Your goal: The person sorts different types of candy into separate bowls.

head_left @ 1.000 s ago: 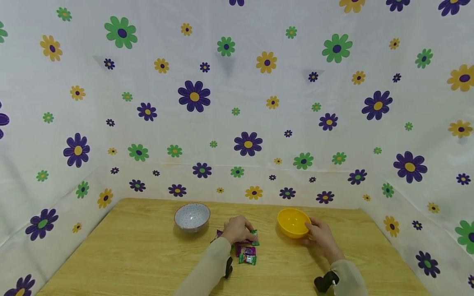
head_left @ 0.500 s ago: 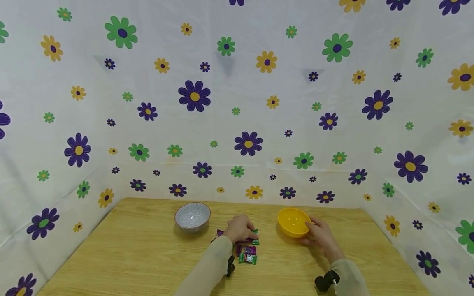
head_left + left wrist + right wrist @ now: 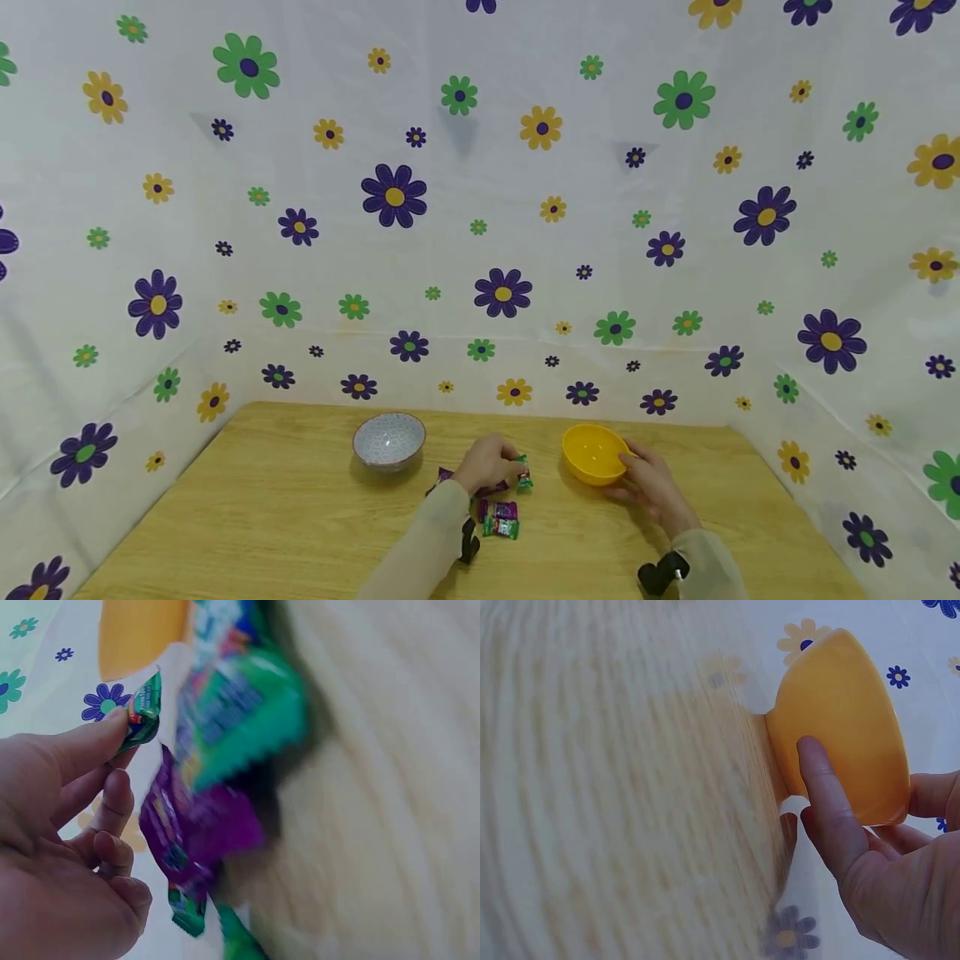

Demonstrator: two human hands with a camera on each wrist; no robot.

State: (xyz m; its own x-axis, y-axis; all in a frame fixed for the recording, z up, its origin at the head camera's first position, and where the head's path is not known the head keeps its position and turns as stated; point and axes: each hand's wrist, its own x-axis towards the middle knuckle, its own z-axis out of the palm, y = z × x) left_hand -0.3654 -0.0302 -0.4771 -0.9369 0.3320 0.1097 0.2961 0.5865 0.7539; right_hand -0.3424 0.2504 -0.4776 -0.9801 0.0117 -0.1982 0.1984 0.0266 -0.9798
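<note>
Between thumb and fingertips my left hand [image 3: 486, 465] pinches a small green-wrapped candy [image 3: 144, 712], seen held up in the left wrist view. Around and under that hand lie several more wrapped candies, among them a purple candy [image 3: 497, 509] and a green candy [image 3: 501, 527]; the hand partly hides others. My right hand [image 3: 654, 487] holds a yellow bowl [image 3: 588, 448] by its right side, with one finger against the outer wall and another digit at the rim. The bowl stands upright on the table, its visible inside bare.
A grey patterned bowl [image 3: 388, 440] with a reddish rim stands left of the candies, toward the back of the wooden table [image 3: 262, 500]. A white flowered curtain [image 3: 450, 250] encloses the table at the back and sides.
The left hand has moved the green candy slightly to the right and up, away from the pile. The right hand and yellow bowl have stayed in place.
</note>
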